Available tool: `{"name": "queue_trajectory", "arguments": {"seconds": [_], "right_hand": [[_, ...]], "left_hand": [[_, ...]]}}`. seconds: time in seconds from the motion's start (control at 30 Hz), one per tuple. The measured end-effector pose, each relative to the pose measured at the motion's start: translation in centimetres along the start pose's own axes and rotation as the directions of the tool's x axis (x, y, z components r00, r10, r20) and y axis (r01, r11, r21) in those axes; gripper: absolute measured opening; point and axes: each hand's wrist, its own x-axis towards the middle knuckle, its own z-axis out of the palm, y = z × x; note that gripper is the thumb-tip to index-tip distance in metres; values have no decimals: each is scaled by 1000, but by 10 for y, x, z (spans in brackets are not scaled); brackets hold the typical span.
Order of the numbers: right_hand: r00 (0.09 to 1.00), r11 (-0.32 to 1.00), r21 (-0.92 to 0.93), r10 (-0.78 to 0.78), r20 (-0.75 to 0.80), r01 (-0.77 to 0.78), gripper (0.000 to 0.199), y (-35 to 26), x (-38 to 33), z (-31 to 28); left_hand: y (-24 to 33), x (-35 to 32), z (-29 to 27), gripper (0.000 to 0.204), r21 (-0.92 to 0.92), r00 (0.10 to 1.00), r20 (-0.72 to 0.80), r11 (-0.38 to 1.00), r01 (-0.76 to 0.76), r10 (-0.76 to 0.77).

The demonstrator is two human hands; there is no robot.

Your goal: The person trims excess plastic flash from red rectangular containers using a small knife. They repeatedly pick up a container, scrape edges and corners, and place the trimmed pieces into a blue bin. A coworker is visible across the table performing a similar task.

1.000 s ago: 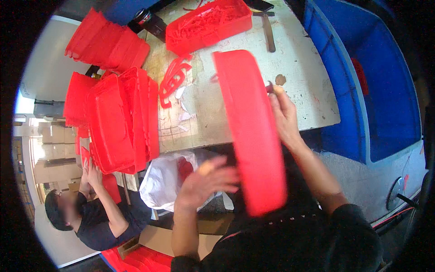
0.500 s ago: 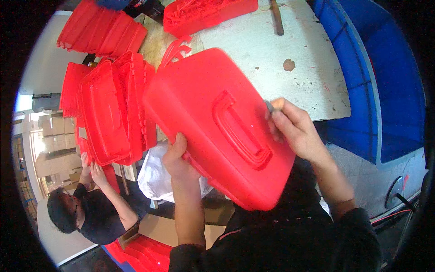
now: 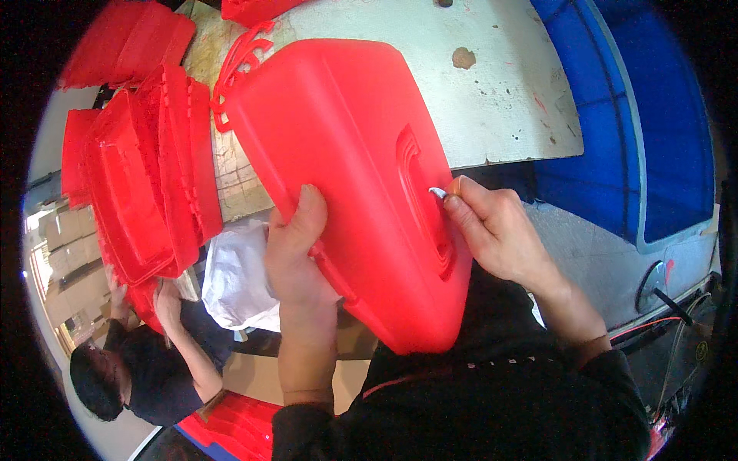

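A large red plastic case (image 3: 346,146) is held up at a slant in front of my body, its recessed handle shape facing right. My left hand (image 3: 296,238) grips its left edge, thumb on the upper face and the other fingers hidden behind. In my right hand (image 3: 496,230) is a small blade tool (image 3: 437,192), pinched between thumb and fingers. Its short, curved metal tip lies at the right side of the case, beside the handle recess; whether it touches the plastic I cannot tell. Most of the tool's grip is hidden in my fingers.
Beyond the case stands a pale, stained worktable (image 3: 507,107), with red plastic strips (image 3: 238,65) at its left. Red plastic shells (image 3: 134,192) are stacked at left, above a white bag (image 3: 242,276). A co-worker (image 3: 157,376) handles red parts there. A blue bin (image 3: 661,138) stands at right.
The case has rolled, so its handle recess faces further right and more of its left side shows. My right hand's blade tip now shows near the recess. The whole view has shifted.
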Motion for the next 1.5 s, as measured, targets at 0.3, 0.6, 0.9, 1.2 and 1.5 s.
{"name": "queue_trajectory", "arguments": {"seconds": [0.3,0.6,0.9,1.2,1.5], "right_hand": [[999,998,-59,-38,-32,36,17,0,5,4],[1000,997,-75,-24,13,25,15,7,-10,7],[998,992,120,-21,-55,27,11,0,-15,0],[948,953,3,-299,-110,301,20,22,4,16],[802,692,-701,-513,-305,176,48,81,110,7]], "left_hand": [[-1,1,-1,45,-18,999,31,1000,-3,4],[-2,0,-1,47,-28,1000,9,999,-24,24],[-3,0,-11,46,-77,999,-38,997,26,-29],[88,-37,2,55,282,924,85,880,-382,373],[225,-24,20,21,804,592,544,-571,-166,594]]}}
